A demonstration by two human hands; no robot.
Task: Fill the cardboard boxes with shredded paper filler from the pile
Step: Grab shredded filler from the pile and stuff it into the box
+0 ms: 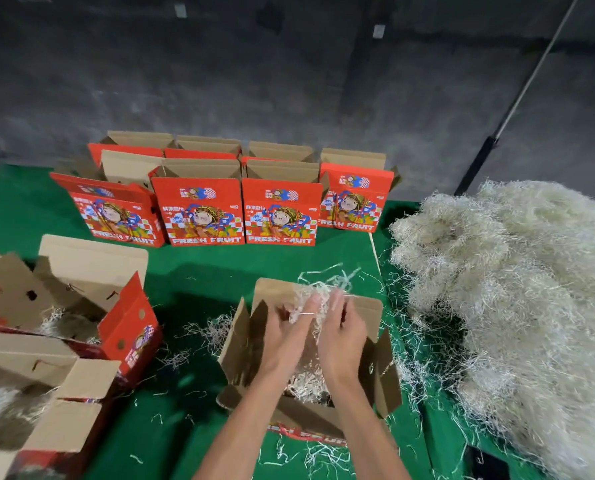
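A clump of pale shredded paper filler (318, 299) is held by curled fingers of both the left hand (289, 336) and right hand (344, 332) above the open brown cardboard box (375, 368) at six o'clock, apparently mid-fill, so release downward seems needed next.

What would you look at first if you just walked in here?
Probably the huge fluffy pile of shredded paper heaped on the right of the green table. Next, the bright red "FRESH FRUIT" boxes standing in rows at the back. Right in front, the left hand and right hand hold a tuft of paper strips over an open cardboard box.
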